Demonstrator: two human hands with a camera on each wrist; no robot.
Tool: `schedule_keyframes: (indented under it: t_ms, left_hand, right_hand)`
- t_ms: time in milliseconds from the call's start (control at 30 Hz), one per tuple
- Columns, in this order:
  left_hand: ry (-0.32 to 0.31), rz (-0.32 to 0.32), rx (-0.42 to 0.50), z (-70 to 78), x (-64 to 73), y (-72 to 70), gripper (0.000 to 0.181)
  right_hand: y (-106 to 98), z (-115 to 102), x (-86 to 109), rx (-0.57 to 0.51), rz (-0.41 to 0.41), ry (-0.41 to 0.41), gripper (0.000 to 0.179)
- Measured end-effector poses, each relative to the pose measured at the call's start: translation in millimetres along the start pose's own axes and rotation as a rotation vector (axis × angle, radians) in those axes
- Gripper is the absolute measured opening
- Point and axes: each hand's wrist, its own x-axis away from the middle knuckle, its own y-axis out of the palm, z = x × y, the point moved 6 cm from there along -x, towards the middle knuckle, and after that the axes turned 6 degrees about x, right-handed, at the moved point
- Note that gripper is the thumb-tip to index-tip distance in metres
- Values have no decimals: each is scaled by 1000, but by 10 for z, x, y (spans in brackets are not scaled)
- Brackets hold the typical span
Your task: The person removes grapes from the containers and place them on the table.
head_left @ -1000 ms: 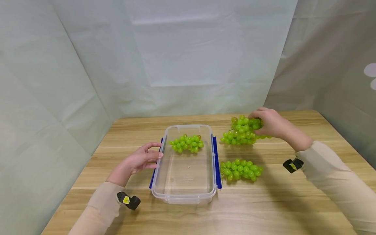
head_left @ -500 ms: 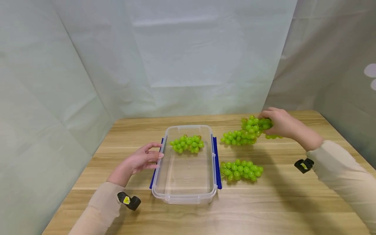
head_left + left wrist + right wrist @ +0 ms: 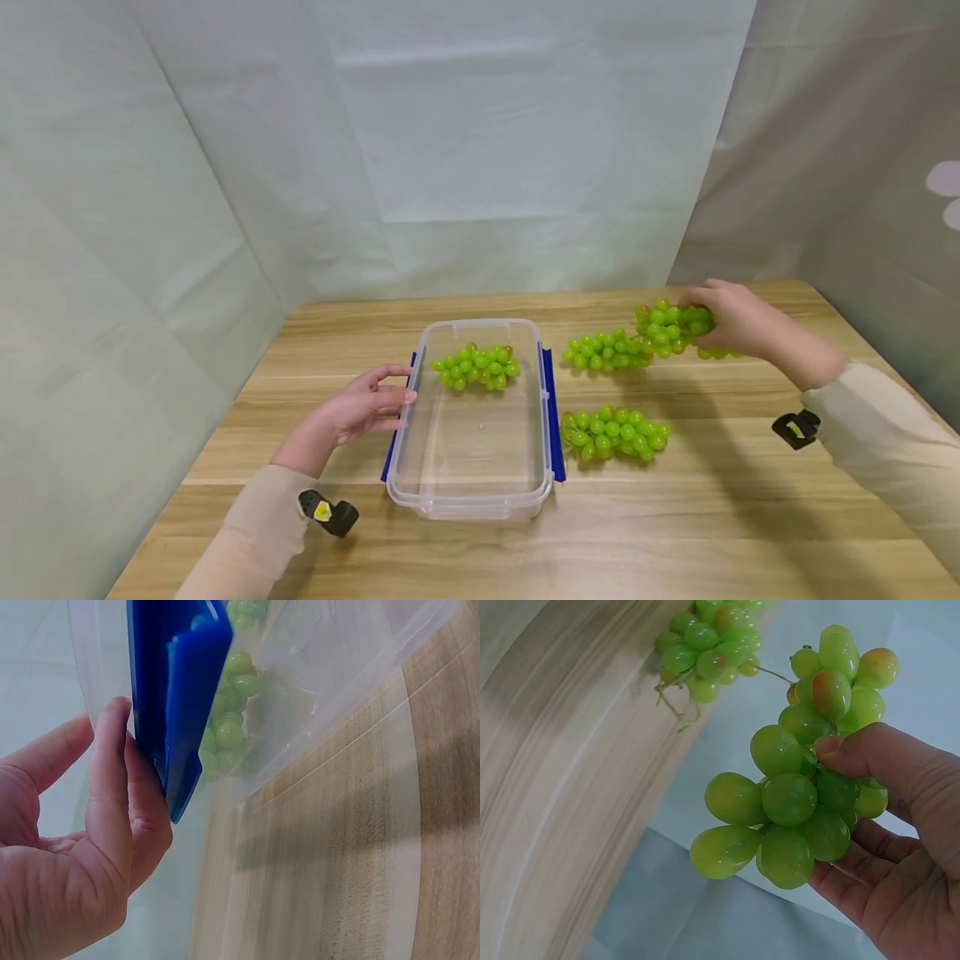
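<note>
My right hand (image 3: 738, 321) grips a bunch of green grapes (image 3: 667, 327) over the back right of the table, thumb on top in the right wrist view. More grapes (image 3: 720, 353) show just below this hand. A second bunch (image 3: 606, 350) lies left of the held one, which overlaps its end in the head view. My left hand (image 3: 360, 406) rests its fingertips at the left rim of a clear plastic box (image 3: 480, 504), beside a blue side latch (image 3: 176, 697). Its fingers are spread and mostly straight. Inside the box, towards the back, lies another bunch (image 3: 480, 367).
One more bunch of grapes (image 3: 617, 433) lies on the wooden table (image 3: 645, 533), close to the box's right blue latch (image 3: 553, 417). Pale cloth sheets (image 3: 525, 150) stand behind the table and at its sides.
My right hand has moved to the right with the held grapes, showing more of the bunch on the table beside it. The left hand and the box have stayed in place.
</note>
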Motion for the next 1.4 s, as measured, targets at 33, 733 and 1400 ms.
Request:
schedule_keyframes:
  t_ms: [33,733,1400]
  left_hand:
    - [0,1,-3,-1,-1,0,61]
    - [-4,2,-1,-1,11,-1,62]
    - [-5,-8,4,-1,16,-3,63]
  right_hand:
    - [8,12,7,0,-3,-1,43]
    - [147,203,107,0,-12,40,46]
    - [328,333,124,-21,-10,57,45]
